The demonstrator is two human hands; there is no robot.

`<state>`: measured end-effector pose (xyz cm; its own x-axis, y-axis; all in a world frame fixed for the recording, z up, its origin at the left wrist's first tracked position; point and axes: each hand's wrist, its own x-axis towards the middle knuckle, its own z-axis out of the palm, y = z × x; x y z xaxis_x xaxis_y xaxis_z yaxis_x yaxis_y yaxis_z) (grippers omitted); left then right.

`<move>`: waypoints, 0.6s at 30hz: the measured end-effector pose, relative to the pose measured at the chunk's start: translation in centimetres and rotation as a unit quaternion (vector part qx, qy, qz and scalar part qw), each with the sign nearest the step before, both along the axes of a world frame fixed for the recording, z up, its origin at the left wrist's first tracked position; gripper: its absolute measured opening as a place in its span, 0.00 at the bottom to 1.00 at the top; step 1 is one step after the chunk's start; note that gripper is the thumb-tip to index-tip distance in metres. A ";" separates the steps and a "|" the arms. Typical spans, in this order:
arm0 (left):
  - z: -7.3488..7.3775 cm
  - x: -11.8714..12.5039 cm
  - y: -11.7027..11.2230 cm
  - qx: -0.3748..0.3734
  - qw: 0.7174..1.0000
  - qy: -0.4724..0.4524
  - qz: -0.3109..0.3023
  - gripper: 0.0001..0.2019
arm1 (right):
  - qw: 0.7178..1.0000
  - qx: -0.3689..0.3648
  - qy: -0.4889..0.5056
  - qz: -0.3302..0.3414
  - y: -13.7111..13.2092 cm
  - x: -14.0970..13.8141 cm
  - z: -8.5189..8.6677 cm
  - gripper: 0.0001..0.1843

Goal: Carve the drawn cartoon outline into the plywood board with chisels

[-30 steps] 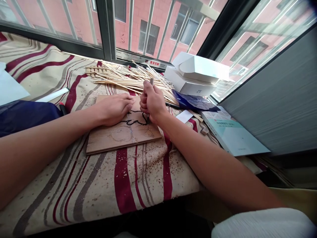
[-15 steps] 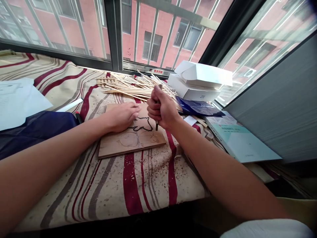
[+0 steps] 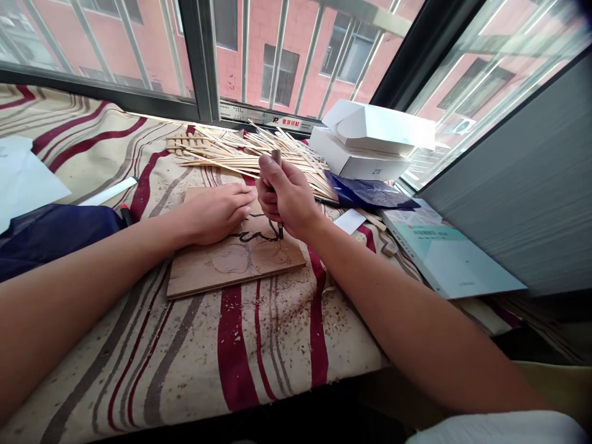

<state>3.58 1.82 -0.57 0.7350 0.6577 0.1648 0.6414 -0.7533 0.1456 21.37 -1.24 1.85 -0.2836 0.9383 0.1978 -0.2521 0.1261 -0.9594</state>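
Observation:
A thin wooden board with a black drawn outline lies on the striped cloth. My left hand rests flat on the board's upper part, fingers stretched out, pressing it down. My right hand is a fist wrapped round a small carving tool. The tool stands nearly upright, and its dark tip touches the board at the black outline. Wood chips lie scattered on the cloth below the board.
A pile of thin wooden sticks lies behind the board by the window. White boxes stand at the back right, a teal book and dark blue sheet to the right. Dark fabric and paper lie left.
My right hand with the tool has shifted slightly along the black outline on the board. My left hand stays on the board. The view has swung a little.

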 end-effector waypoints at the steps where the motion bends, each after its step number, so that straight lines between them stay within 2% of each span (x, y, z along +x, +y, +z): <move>1: 0.0 0.1 0.0 0.000 1.000 -0.001 0.001 0.25 | 1.000 0.006 -0.001 0.001 0.0 0.0 0.0 0.30; 7: 0.9 0.2 -0.7 -0.002 1.000 -0.004 -0.006 0.25 | 0.998 0.062 -0.022 0.011 0.4 -0.2 -0.7 0.28; 11: 2.1 0.2 -2.9 -0.072 0.996 0.040 -0.031 0.32 | 0.995 0.097 -0.022 -0.011 0.7 -0.4 -1.3 0.27; 15: 2.4 0.8 -5.2 -0.073 0.992 0.095 -0.040 0.46 | 0.996 0.083 -0.037 -0.019 0.6 -0.6 -1.1 0.28; 18: 2.1 1.3 -5.9 -0.064 0.990 0.122 -0.031 0.49 | 0.998 0.043 -0.041 -0.002 0.3 -0.7 -0.7 0.29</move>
<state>4.90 -4.07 1.54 0.7823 0.6140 -0.1049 0.6223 -0.7778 0.0883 20.70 -0.92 1.19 -0.2989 0.9200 0.2535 -0.1726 0.2092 -0.9625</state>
